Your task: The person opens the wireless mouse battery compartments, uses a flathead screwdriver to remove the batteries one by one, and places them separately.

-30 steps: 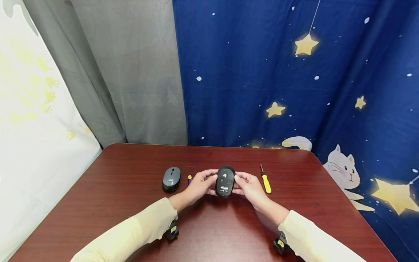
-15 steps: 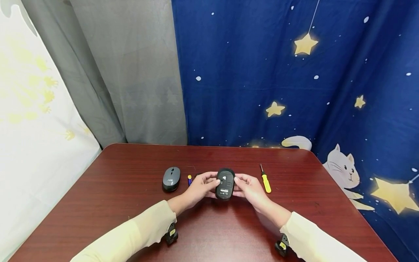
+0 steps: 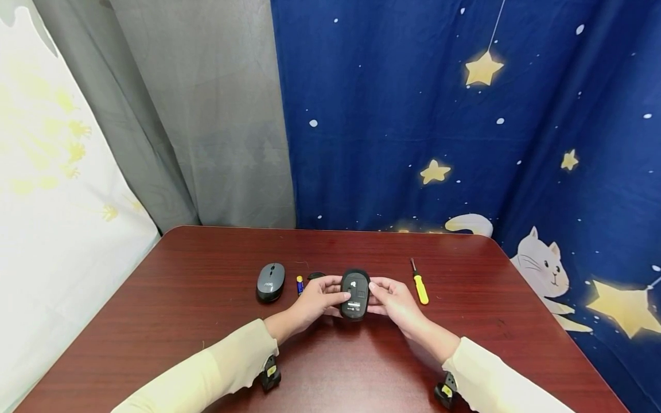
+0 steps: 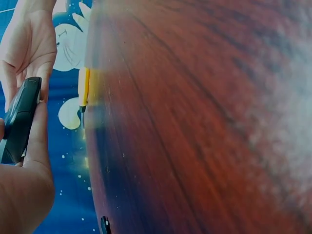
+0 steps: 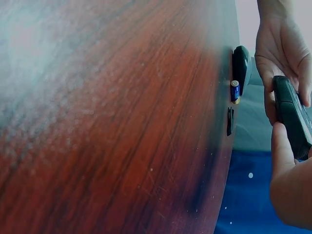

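Observation:
Both hands hold a black computer mouse (image 3: pixel 355 295) over the table, its labelled underside turned up toward the head camera. My left hand (image 3: pixel 316 299) grips the left edge, thumb lying on the underside and fingers beneath. On the other edge, my right hand (image 3: pixel 396 302) pinches it between thumb and fingers. Seen edge-on in the left wrist view, the mouse (image 4: pixel 22 122) is a thin dark body clear of the tabletop. Behind the left hand lie a blue and yellow battery (image 3: pixel 300 284) and a small flat black piece (image 3: pixel 315 275), both partly hidden in the head view.
A grey mouse (image 3: pixel 271 281) rests buttons-up to the left of the battery. To the right lies a screwdriver (image 3: pixel 420 288) with a yellow handle, its tip pointing away. The brown wooden table (image 3: pixel 217 252) ends at the back before grey and blue curtains (image 3: pixel 392 115).
The held mouse has come slightly down and nearer. My left thumb has moved from its edge onto the underside. The flat black piece has come into view behind my left hand.

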